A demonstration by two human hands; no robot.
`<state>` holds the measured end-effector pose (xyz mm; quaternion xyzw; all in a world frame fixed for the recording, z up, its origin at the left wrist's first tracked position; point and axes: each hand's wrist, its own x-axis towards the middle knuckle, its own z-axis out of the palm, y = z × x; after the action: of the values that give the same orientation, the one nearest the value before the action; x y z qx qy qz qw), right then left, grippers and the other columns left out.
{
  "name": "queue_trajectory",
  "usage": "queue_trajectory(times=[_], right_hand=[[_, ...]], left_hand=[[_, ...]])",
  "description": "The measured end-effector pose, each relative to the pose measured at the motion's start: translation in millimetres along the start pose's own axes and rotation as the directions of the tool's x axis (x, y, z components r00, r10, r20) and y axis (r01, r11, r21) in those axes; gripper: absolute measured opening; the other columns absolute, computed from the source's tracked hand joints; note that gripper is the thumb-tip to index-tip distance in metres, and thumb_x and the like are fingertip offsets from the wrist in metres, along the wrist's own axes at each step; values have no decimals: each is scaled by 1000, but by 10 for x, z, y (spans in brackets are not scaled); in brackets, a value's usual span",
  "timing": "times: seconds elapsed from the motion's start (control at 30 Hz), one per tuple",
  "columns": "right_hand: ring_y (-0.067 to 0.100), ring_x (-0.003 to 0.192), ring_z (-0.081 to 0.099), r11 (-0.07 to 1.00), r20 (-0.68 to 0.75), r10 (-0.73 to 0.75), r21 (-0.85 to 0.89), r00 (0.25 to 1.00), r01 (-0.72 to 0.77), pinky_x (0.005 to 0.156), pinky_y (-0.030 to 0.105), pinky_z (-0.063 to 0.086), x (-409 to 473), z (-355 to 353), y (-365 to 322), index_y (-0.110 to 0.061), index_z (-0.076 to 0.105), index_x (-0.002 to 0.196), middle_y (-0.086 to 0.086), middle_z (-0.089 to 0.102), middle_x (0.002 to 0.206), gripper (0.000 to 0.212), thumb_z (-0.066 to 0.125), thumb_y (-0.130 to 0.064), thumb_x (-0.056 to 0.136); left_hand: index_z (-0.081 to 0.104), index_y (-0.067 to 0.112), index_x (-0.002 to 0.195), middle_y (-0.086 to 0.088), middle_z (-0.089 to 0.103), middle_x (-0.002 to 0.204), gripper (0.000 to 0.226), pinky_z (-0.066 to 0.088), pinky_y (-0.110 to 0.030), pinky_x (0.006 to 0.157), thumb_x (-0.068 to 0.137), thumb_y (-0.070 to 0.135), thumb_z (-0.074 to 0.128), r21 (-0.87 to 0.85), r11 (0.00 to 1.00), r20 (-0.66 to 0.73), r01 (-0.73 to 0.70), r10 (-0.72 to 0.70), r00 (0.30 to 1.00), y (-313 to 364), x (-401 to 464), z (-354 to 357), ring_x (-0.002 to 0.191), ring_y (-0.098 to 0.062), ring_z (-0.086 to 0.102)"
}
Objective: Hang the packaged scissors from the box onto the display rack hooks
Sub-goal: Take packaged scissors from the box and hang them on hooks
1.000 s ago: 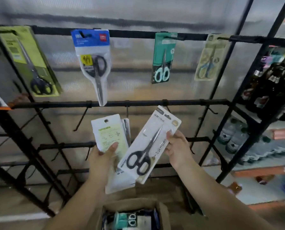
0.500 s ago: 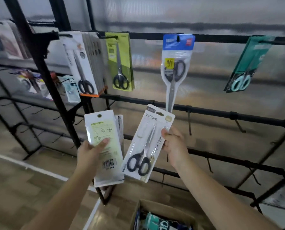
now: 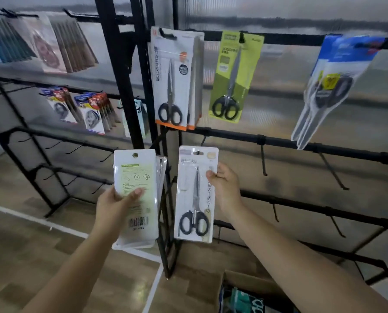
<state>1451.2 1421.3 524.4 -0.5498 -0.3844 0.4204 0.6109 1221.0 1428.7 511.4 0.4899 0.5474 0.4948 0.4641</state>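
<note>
A: So, which hand has the pack that goes up next?

B: I think the right hand (image 3: 224, 190). Its fingers (image 3: 211, 173) pinch the right edge of the white scissors pack (image 3: 195, 195). The pack stands up tall, with the hang hole on top and the black handles at the bottom.

A: Where is a free hook?

B: An empty hook (image 3: 263, 159) hangs from the black bar (image 3: 324, 147), up and to the right of those fingers, quite near. The pack's hole is just above the fingers, so the pack has to go up and across.

A: And the left hand (image 3: 116, 206)?

B: It holds a small stack of packs (image 3: 135, 193), backs facing us, thumb pressed on the front. It is farther from that hook.

A: And the box (image 3: 240, 290)?

B: Down low, below the right arm, with more packs inside.
</note>
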Motion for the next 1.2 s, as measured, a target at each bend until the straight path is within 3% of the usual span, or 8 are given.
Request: queue_trajectory(times=[0.1,0.3,0.37,0.47,0.7,0.83,1.07,1.2], right_hand=[[17,85,65,995,-30,46,-83,998,-48,75,29,51,29,166,172,-20,60,89,0,67,90,18,54,-3,92],[5,74,59,993,-191,38,-104,981,-59,69,16,46,70,266,314,-11,65,100,-4,66,83,14,59,-3,90],[13,85,64,993,-217,36,-106,976,-60,83,26,51,85,251,343,-10,65,108,-2,68,91,20,60,-5,89],[29,95,64,990,-284,32,-121,958,-69,93,41,49,112,200,390,-17,67,96,10,69,96,12,61,-8,89],[13,76,56,976,-304,3,-208,953,-70,74,26,45,369,179,367,-27,60,75,-6,62,77,24,60,-8,89],[17,85,59,954,-325,22,-277,945,-117,75,28,47,795,213,335,-16,64,92,-1,63,89,8,56,-15,93],[29,109,58,893,-433,132,-339,892,-297,98,41,46,1553,204,381,-10,65,115,10,64,117,32,50,-25,92],[24,100,61,924,-450,213,-196,867,-328,83,32,50,1342,139,446,-11,65,111,4,64,109,26,47,-20,94]], left_hand=[[63,15,103,0,72,94,24,53,-26,58,81,18,71,-24,1000,59,-5,6,998,-45,138,-75,78,-17,70],[64,11,103,-2,74,87,22,55,-24,52,81,12,70,-57,993,215,101,-86,973,-199,316,-4,73,-18,72],[64,12,103,-2,74,89,23,55,-26,53,82,13,70,-66,989,240,129,-109,965,-236,361,48,73,-18,72],[64,11,105,-4,74,92,24,57,-31,56,82,14,70,-78,983,268,164,-137,954,-289,428,124,76,-21,73],[63,11,100,-7,74,92,20,58,-36,61,82,12,69,-113,970,301,214,-172,938,-366,530,276,79,-26,72],[64,11,99,-7,74,94,19,57,-40,72,81,9,70,-140,957,284,254,-206,936,-381,581,346,85,-28,71],[65,19,94,1,74,90,15,56,-30,62,82,13,70,-88,969,250,232,-204,947,-369,639,397,77,-18,72],[64,15,99,-1,74,93,17,56,-30,63,83,10,68,-123,940,283,318,-273,919,-307,681,409,80,-19,72]])
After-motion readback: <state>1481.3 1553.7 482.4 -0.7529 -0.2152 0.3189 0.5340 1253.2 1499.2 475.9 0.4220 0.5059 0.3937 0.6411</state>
